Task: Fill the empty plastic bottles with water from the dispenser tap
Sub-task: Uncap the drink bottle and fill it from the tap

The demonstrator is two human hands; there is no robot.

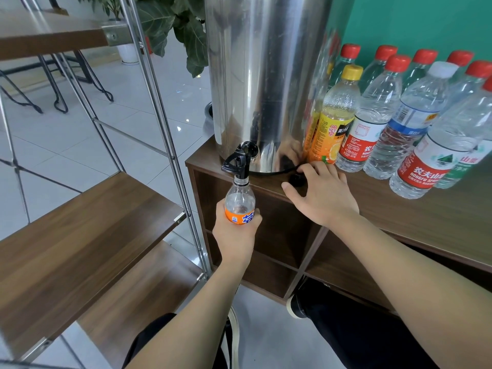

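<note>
So the left hand (235,233) has its fingers wrapped around the lower half of a small clear bottle with an orange label (240,202), holding it upright with the open mouth right under the black tap (239,159). The tap sticks out from the bottom of the big steel dispenser (266,75), which sits at the front left corner of the brown cabinet top (399,209). The bottle hangs just off the cabinet's front edge, not resting on anything. Can't really tell if water is running, the inside looks mostly empty but the view is a bit murky there.

The right hand (322,193) lies flat on the cabinet top near the front edge, fingers spread and relaxed, with the fingertips at a small black cap (296,179) just beside the dispenser's base.

Further right, along the back of the cabinet top, there's a crowd of capped bottles: a yellow-capped orange juice bottle (332,121) touching the dispenser, then red-capped water bottles (372,121) and a white-capped bottle (410,123).
</note>
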